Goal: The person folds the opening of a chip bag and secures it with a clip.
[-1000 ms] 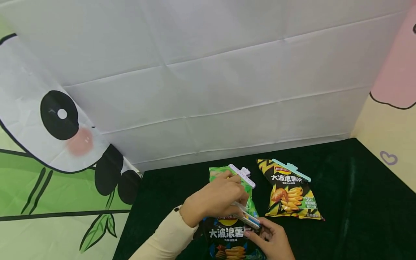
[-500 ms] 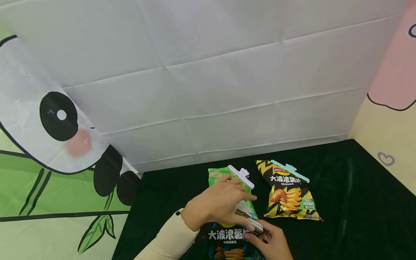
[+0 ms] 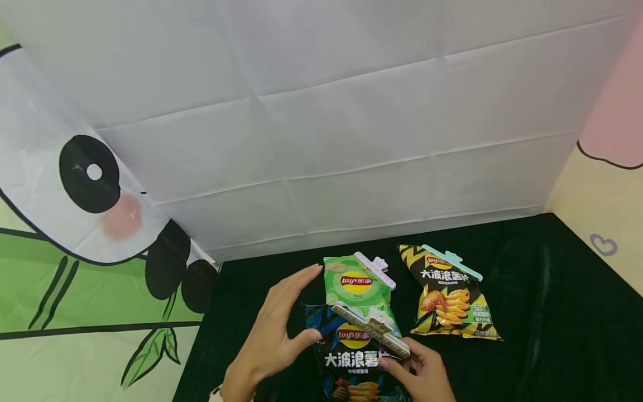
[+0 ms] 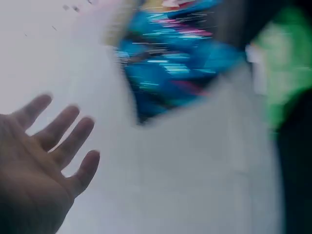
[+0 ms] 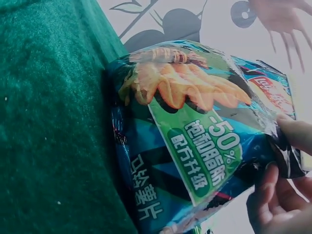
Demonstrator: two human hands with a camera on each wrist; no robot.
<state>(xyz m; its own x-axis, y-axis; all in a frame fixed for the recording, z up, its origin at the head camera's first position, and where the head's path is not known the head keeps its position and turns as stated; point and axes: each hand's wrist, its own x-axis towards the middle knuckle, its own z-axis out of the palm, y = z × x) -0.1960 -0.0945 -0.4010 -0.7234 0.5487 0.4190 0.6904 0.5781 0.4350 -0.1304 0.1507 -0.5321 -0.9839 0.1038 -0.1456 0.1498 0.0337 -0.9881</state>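
Observation:
A black-and-blue chip bag (image 3: 346,357) stands at the front of the table, with a pale bag clip (image 3: 372,330) lying aslant across its top. My right hand (image 3: 424,371) pinches the bag's upper right corner between thumb and fingers, right at the clip's lower end. In the right wrist view that hand (image 5: 280,200) grips the dark edge of the bag (image 5: 190,126). To the left of the bag, my left hand (image 3: 276,329) is held apart with fingers stretched out and nothing in it. The left wrist view shows this hand (image 4: 44,161) spread beside the blurred bag (image 4: 165,63).
Behind lies a green chip bag (image 3: 359,290) with a lilac clip (image 3: 374,269) on its upper right corner. Further right is a yellow-and-black chip bag (image 3: 449,301) with a light blue clip (image 3: 452,262). A dark green cloth (image 3: 562,312) covers the table; a white sheet (image 3: 351,139) hangs behind.
My left hand has let go of the bag clip and drawn back to the left, its fingers opening out. The clip stays on the black-and-blue bag; my right hand keeps its pinch.

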